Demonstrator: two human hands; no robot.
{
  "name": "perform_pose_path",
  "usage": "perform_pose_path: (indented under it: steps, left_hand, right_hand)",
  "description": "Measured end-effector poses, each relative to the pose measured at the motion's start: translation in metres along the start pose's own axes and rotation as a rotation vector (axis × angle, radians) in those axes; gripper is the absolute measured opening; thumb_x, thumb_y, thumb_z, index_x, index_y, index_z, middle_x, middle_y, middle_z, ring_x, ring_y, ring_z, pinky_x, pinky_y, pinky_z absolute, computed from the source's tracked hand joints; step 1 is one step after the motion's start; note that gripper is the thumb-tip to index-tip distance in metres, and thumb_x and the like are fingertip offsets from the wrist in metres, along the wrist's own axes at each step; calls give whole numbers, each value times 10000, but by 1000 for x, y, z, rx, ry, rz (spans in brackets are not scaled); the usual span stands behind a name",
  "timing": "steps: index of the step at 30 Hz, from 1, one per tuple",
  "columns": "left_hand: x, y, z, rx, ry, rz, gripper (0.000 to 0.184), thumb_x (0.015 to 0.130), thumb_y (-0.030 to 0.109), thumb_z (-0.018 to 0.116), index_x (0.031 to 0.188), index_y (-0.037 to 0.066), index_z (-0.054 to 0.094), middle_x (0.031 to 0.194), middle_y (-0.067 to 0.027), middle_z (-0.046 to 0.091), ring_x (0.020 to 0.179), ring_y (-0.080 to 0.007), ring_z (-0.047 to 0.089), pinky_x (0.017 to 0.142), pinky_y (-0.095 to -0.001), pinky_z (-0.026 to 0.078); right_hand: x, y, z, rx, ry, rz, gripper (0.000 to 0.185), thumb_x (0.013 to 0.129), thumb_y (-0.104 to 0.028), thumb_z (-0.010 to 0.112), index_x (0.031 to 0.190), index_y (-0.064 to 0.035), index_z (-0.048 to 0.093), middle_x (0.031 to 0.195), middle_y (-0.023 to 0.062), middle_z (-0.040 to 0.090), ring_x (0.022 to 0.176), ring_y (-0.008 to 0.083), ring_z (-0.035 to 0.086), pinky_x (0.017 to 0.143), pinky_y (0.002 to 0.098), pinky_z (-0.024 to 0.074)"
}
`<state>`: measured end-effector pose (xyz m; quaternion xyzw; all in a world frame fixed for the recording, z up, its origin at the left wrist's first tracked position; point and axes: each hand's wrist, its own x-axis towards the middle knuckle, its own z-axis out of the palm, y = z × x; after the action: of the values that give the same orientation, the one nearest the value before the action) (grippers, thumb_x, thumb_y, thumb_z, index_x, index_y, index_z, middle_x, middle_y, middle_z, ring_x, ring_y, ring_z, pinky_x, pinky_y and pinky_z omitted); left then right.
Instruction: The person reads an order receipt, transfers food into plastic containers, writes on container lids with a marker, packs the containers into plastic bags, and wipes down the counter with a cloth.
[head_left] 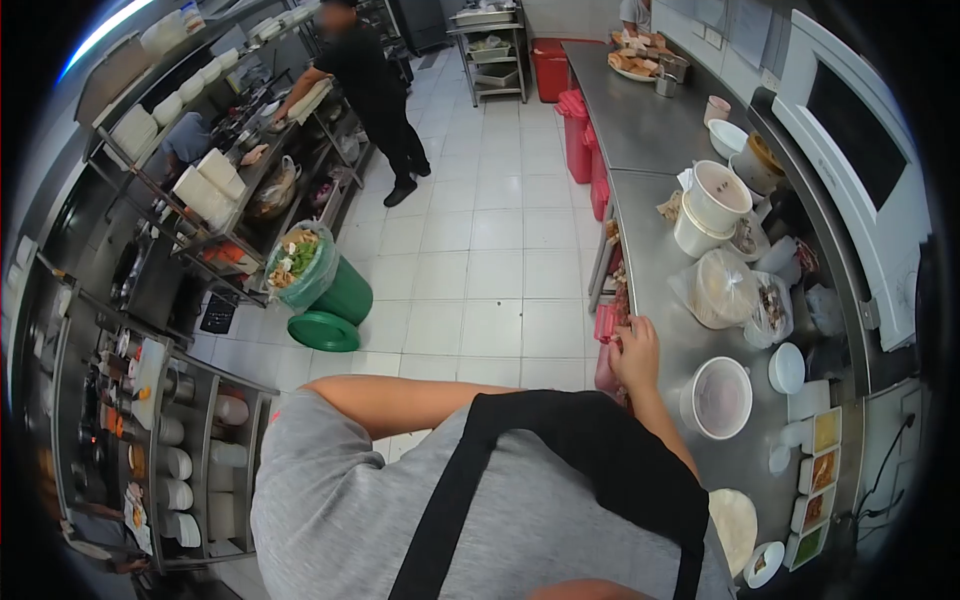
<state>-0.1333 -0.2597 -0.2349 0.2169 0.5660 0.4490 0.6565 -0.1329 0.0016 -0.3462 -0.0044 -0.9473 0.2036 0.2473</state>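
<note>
My right hand [637, 352] is at the counter's near edge, its fingers bent and closed on a red plastic piece [606, 322] beside the counter. What that piece belongs to is partly hidden below the edge. My left forearm [420, 402] crosses in front of me toward the right, and its hand is hidden behind my chest and the black apron [560, 415]. Close to my right hand, on the steel counter [640, 240], stands a white bucket [718, 398] with pale contents. Beyond it sits a plastic bag [722, 288] with pale contents.
Stacked white tubs [705, 235] and filled sauce trays [815, 510] line the counter. Red bins [573, 150] stand along its side. Across the tiled floor [490, 240] are a green bin [345, 290] with food scraps, its lid [323, 332], and a person [365, 90] at shelving.
</note>
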Motion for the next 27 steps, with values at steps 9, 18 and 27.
perform_pose_path:
  steps: [9, 18, 27]
  left_hand:
    - [-8, -4, 14, 1, -44, -5, 718, 948, 487, 342, 1426, -9, 140, 1497, -180, 123, 1393, -258, 94, 1122, -334, 97]
    - [17, 36, -44, 449, 562, 189, 725, 943, 474, 365, 1432, 0, 118, 1498, -183, 120, 1396, -271, 87, 1119, -330, 95]
    - [104, 111, -35, 438, 332, 383, 651, 944, 355, 432, 1438, 32, 158, 1474, -214, 185, 1386, -270, 142, 1086, -324, 189]
  right_hand:
    - [0, 5, 2, -21, -14, -28, 267, 674, -112, 672, 935, -81, 628, 1169, 127, 520, 1177, 370, 417, 989, 467, 343]
    - [-5, -14, -37, 312, -49, 39, 311, 694, -199, 709, 978, -90, 641, 1181, 126, 536, 1148, 344, 456, 974, 434, 364]
    - [-53, 14, -166, -519, 86, 534, 636, 710, -587, 633, 1240, -249, 535, 1375, 110, 373, 1286, 378, 298, 987, 611, 246]
